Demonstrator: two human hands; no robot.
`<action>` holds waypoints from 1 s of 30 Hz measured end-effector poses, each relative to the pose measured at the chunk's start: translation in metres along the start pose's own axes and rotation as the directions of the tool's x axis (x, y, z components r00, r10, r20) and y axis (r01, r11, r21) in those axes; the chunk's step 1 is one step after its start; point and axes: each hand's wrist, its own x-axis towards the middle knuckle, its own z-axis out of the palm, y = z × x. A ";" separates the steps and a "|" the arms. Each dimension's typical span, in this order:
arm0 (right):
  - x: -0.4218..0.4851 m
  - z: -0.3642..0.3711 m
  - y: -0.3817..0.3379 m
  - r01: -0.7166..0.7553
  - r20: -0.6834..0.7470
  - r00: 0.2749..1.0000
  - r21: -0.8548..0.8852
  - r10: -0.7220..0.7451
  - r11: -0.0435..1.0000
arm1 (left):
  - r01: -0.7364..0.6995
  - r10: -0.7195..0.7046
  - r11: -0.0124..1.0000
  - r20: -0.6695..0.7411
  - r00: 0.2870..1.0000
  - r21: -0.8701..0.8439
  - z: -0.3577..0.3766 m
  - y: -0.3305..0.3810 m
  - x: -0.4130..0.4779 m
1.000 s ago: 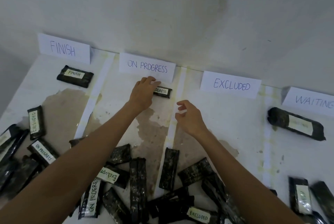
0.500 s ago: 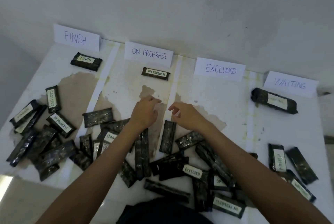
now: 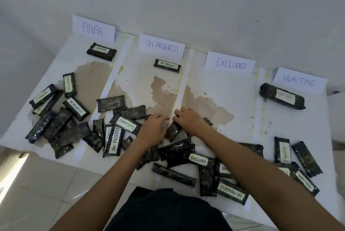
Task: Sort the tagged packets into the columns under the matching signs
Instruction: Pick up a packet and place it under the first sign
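Four paper signs stand along the wall: FINISH (image 3: pixel 93 29), ON PROGRESS (image 3: pixel 161 46), EXCLUDED (image 3: pixel 230 63), WAITING (image 3: pixel 298 81). One dark packet lies under each of three: a FINISH packet (image 3: pixel 101 51), an ON PROGRESS packet (image 3: pixel 167 65) and a WAITING packet (image 3: pixel 282 96). The EXCLUDED column holds none. Both hands are down on the heap near the middle tape line. My right hand (image 3: pixel 190 121) curls its fingers and thumb over the top end of a label-down packet (image 3: pixel 175 131). My left hand (image 3: pixel 153 128) rests beside it on the heap, its fingers loosely bent; what lies under them is hidden.
Several unsorted packets lie across the near half of the white table (image 3: pixel 233 90): a cluster at the left (image 3: pixel 56 118), an EXCLUDED one (image 3: pixel 126 123) by my left wrist, more at the right (image 3: pixel 283 152). White tape strips (image 3: pixel 110 85) divide the columns. The table's near edge borders tiled floor.
Both hands drew back from the ON PROGRESS packet left under its sign and dropped onto the heap. The right hand has closed on a label-down packet. The view pulled back.
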 end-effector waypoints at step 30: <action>-0.017 -0.030 -0.031 -0.243 0.254 0.828 0.966 0.499 -0.089 | 0.234 -0.284 0.894 -0.080 0.955 -0.382 -0.017 0.039 0.010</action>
